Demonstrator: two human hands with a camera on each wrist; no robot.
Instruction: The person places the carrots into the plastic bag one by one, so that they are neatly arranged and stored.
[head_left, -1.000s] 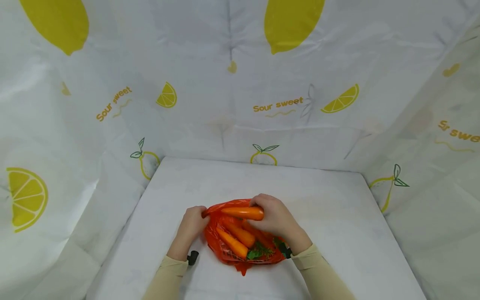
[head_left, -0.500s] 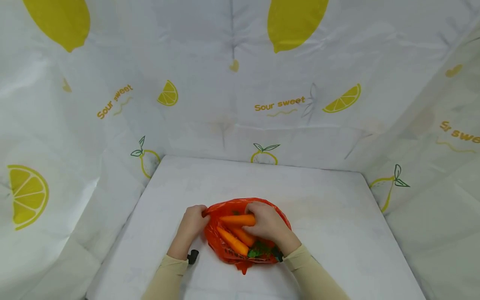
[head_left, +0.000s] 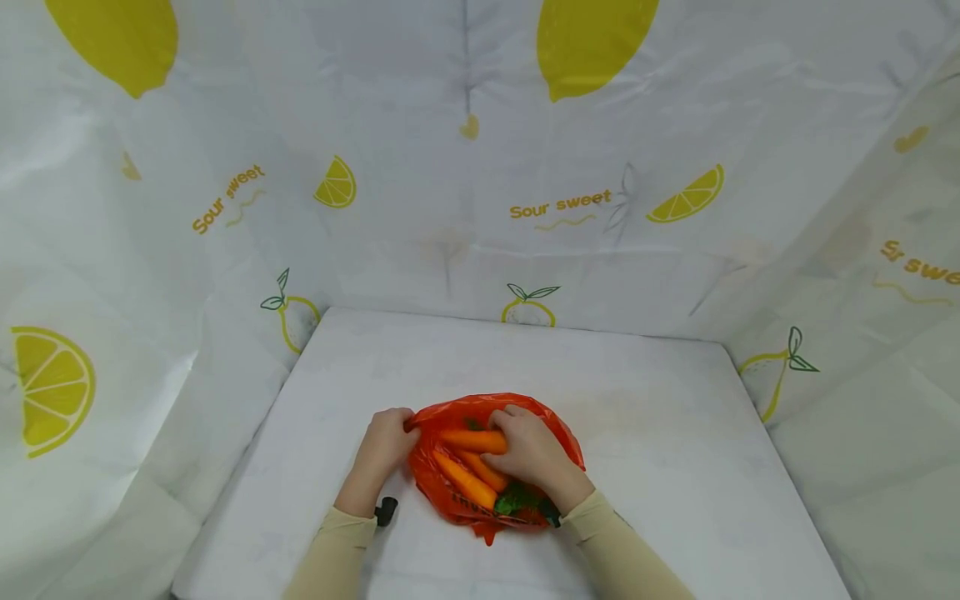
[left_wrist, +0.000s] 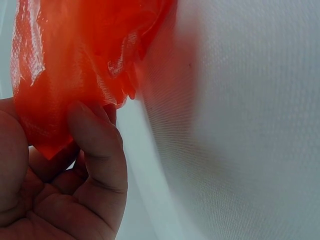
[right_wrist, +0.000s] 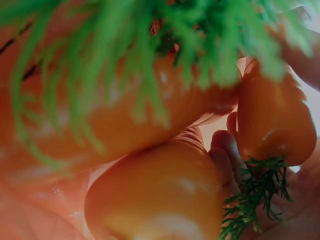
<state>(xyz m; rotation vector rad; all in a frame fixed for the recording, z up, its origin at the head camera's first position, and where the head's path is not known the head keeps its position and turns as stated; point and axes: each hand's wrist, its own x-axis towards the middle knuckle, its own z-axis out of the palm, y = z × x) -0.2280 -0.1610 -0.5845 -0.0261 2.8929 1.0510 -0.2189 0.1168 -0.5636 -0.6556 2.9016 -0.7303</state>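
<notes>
A red plastic bag (head_left: 457, 508) lies on the table with its mouth spread, and several orange carrots with green tops are inside. At the bag's left rim, my left hand (head_left: 386, 446) pinches the thin plastic (left_wrist: 55, 85) between thumb and fingers. My right hand (head_left: 532, 450) is inside the bag's mouth, gripping the uppermost carrot (head_left: 475, 441). In the right wrist view, fingers curl round that carrot (right_wrist: 277, 120), its leafy top (right_wrist: 260, 200) hanging down. Another carrot (head_left: 467, 482) lies just below it. My right hand partly hides the bag's contents.
The white table (head_left: 675, 467) extends round the bag on all sides. Lemon-printed white sheeting (head_left: 420, 208) rises behind it and at both sides. Black wrist camera mounts (head_left: 386, 511) sit close to the bag.
My right hand has moved left and down into the bag with the carrot, which now lies lower against the others. My left hand has stayed at the rim.
</notes>
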